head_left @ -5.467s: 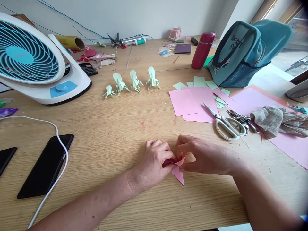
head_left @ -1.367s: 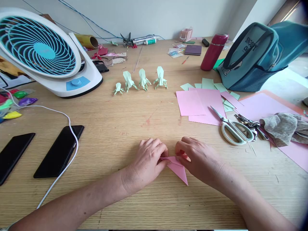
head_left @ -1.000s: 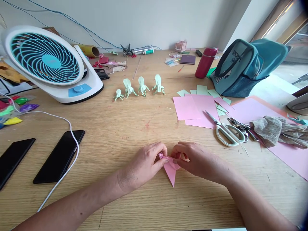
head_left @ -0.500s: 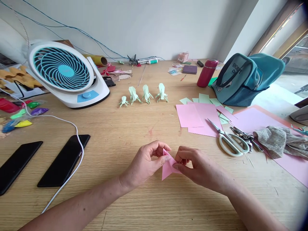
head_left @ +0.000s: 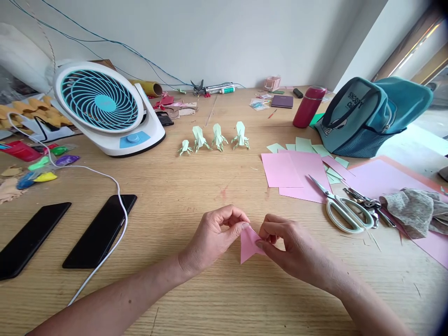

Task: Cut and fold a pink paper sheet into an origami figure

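Observation:
A small folded piece of pink paper (head_left: 248, 246) is held between my two hands above the near part of the table. My left hand (head_left: 219, 235) pinches its upper corner between thumb and fingertips. On the other side, my right hand (head_left: 289, 240) grips the paper's right edge, thumb in front and fingers curled behind. One pointed corner hangs down between the hands. Part of the paper is hidden by my fingers. Beyond it, several pale green folded paper figures (head_left: 219, 137) stand in a row.
Pink sheets (head_left: 282, 170) and green squares (head_left: 303, 144) lie at right, with scissors (head_left: 345, 212), a key bunch (head_left: 367, 203) and a grey cloth (head_left: 408, 210). A backpack (head_left: 364, 121) and red bottle (head_left: 308, 107) stand behind. At left are a fan (head_left: 105, 105), two phones (head_left: 100, 231) and a white cable (head_left: 117, 186).
The view has shifted slightly, so most things sit a little further right. At the paper's top, the peak that stuck up by my left fingers is now pinched down. Both hands still hold it.

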{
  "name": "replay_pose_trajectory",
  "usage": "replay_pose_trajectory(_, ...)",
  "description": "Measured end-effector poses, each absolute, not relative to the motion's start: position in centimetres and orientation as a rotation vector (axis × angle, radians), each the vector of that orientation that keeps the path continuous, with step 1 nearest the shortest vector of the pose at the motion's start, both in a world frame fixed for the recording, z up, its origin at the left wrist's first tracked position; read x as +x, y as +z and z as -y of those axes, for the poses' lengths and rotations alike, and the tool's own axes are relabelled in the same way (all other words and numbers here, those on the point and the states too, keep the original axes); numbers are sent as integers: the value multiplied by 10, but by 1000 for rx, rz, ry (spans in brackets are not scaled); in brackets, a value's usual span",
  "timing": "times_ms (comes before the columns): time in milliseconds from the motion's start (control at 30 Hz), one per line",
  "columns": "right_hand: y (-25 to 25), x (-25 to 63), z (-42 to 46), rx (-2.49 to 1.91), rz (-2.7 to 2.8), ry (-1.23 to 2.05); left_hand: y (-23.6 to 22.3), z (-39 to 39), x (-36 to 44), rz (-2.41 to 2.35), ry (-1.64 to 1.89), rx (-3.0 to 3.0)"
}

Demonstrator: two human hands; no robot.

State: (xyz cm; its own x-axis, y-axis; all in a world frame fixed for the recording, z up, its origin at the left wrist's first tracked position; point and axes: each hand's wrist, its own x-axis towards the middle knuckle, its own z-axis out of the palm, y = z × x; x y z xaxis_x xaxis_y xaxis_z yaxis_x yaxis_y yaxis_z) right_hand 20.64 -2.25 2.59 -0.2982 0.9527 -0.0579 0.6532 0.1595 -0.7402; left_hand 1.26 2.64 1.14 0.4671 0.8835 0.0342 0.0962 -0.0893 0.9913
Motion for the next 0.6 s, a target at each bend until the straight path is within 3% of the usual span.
replay_pose_trajectory(600,13,194,23,-1462,1881,902,2,-26,16,-833,706,1304)
